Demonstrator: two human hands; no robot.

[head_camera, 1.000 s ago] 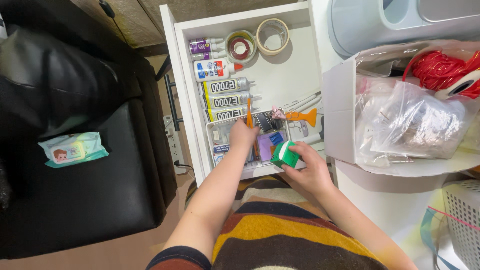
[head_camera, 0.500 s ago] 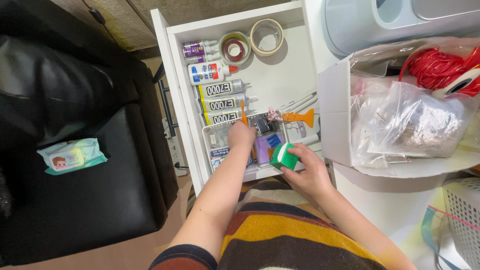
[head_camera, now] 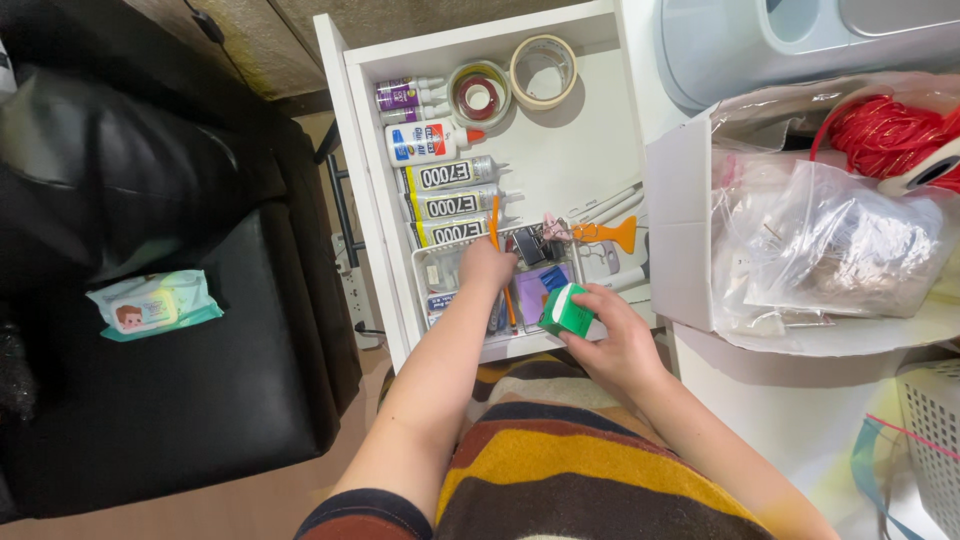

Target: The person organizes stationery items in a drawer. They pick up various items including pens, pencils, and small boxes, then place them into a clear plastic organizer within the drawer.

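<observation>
An open white drawer [head_camera: 590, 150] lies below me. My left hand [head_camera: 484, 266] reaches into a small clear organiser bin [head_camera: 432, 272] at the drawer's front and pinches a thin orange stick [head_camera: 495, 222] that points away from me. My right hand [head_camera: 612, 340] holds a small green and white box [head_camera: 567, 311] at the drawer's front edge, just right of the bin. Inside the bin are black binder clips [head_camera: 530, 245] and a purple item [head_camera: 530, 292].
Glue tubes [head_camera: 452, 204], a white glue bottle [head_camera: 430, 143], purple glue sticks [head_camera: 405, 97] and two tape rolls [head_camera: 512, 82] fill the drawer's back. A white box [head_camera: 690, 220] with plastic bags and red cord [head_camera: 885, 135] stands right. A black leather seat [head_camera: 150, 400] with a wipes pack [head_camera: 155, 303] lies left.
My left hand has sunk a little deeper into the bin with the orange stick. The right hand keeps the green box in nearly the same spot.
</observation>
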